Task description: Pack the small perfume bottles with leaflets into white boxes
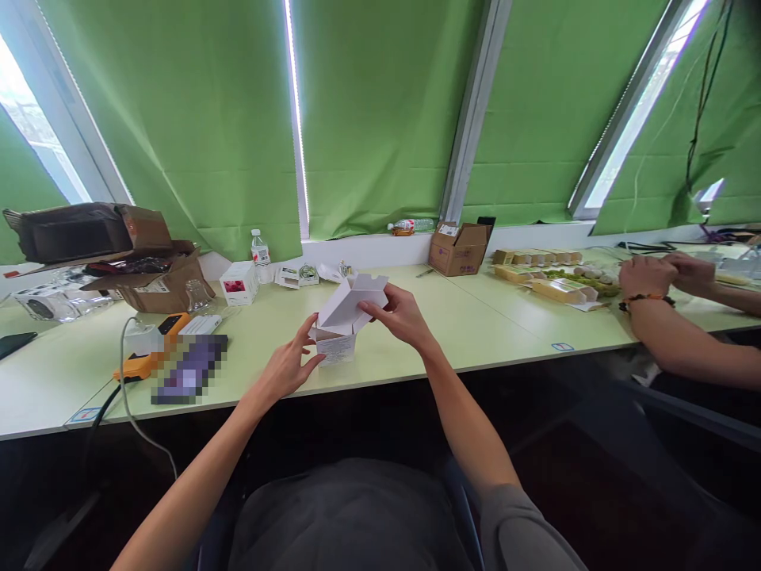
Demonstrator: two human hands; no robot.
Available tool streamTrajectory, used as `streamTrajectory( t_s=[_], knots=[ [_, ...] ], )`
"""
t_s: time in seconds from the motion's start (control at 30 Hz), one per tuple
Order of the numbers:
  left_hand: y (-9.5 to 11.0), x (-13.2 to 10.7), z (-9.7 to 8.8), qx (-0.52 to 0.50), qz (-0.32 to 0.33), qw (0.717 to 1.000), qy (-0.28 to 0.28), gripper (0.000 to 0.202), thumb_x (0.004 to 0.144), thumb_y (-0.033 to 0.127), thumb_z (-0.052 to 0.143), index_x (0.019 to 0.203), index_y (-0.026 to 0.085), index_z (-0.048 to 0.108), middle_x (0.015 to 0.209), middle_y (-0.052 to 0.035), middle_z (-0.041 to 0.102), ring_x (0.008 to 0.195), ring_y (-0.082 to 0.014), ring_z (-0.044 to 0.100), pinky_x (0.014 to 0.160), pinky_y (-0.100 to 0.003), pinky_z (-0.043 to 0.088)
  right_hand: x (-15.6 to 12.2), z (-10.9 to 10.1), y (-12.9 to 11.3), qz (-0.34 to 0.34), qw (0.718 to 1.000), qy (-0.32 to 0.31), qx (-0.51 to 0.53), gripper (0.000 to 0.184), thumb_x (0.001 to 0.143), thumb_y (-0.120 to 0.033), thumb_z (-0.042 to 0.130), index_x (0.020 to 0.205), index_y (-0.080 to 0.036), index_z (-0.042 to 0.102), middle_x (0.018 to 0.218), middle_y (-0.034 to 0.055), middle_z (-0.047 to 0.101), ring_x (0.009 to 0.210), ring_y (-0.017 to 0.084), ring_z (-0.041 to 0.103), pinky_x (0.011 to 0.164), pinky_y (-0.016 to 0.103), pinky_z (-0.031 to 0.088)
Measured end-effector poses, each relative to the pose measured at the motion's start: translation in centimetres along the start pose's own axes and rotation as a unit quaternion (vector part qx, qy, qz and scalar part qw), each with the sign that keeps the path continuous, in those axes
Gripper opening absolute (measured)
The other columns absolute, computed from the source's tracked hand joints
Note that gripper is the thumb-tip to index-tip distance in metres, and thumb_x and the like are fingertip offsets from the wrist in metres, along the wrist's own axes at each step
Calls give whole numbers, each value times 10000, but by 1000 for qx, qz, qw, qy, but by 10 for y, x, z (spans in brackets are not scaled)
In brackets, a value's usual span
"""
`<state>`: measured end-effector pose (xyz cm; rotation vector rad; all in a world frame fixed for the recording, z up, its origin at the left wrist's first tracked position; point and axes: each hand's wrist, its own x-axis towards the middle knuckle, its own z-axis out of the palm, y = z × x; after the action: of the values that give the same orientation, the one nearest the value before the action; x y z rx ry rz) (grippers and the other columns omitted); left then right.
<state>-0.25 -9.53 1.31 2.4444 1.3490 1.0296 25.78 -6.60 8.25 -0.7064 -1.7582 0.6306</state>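
A small white cardboard box (336, 350) with fine print on its front stands near the table's front edge, its lid (350, 303) raised. My right hand (404, 316) pinches the lid's right side between thumb and fingers. At the box's left side is my left hand (288, 363), thumb by the front face and fingers curled at the upper left edge. The inside of the box is hidden from view.
Left are a phone (190, 371), an orange power strip (136, 366) with cables, a white box (239, 283) and torn cartons (151, 285). Behind stand a bottle (260, 250) and a brown carton (459, 249). At right, another person's hands (648, 277) are beside packages (562, 290).
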Motion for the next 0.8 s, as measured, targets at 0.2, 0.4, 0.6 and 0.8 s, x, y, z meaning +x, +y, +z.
streamTrajectory(
  t_s=[0.2, 0.4, 0.6, 0.8],
  knots=[
    [-2, 0, 1, 2, -3, 1000, -3, 759, 917, 418, 504, 1524, 290, 66, 1175, -89, 660, 945, -228, 695, 861, -416, 555, 0, 0, -1, -2, 1000, -1, 0, 467, 779, -510, 688, 1111, -183, 663, 953, 72, 688, 753, 205, 640, 576, 337, 604],
    [-4, 0, 4, -10, 12, 1000, 11, 763, 920, 395, 506, 1523, 316, 44, 1280, -74, 619, 1045, -222, 666, 874, -392, 556, 0, 1, 0, -2, 1000, 1, -2, 492, 776, -541, 675, 1112, -182, 663, 946, 73, 689, 733, 201, 643, 569, 340, 603],
    [-6, 0, 6, -4, 30, 999, 12, 733, 935, 379, 480, 1524, 340, 44, 1405, -64, 524, 1107, -216, 641, 895, -376, 556, 0, 1, 1, 2, 1000, 1, -10, 479, 778, -536, 677, 1099, -180, 665, 938, 73, 690, 716, 198, 645, 571, 339, 601],
    [-6, 0, 6, -6, 18, 1000, 6, 718, 937, 392, 471, 1525, 335, 62, 1361, -65, 559, 1059, -220, 662, 884, -387, 562, -1, 3, -2, 1, 1000, 1, -21, 481, 781, -548, 668, 1100, -187, 666, 932, 71, 690, 712, 204, 650, 567, 345, 600]
  ],
)
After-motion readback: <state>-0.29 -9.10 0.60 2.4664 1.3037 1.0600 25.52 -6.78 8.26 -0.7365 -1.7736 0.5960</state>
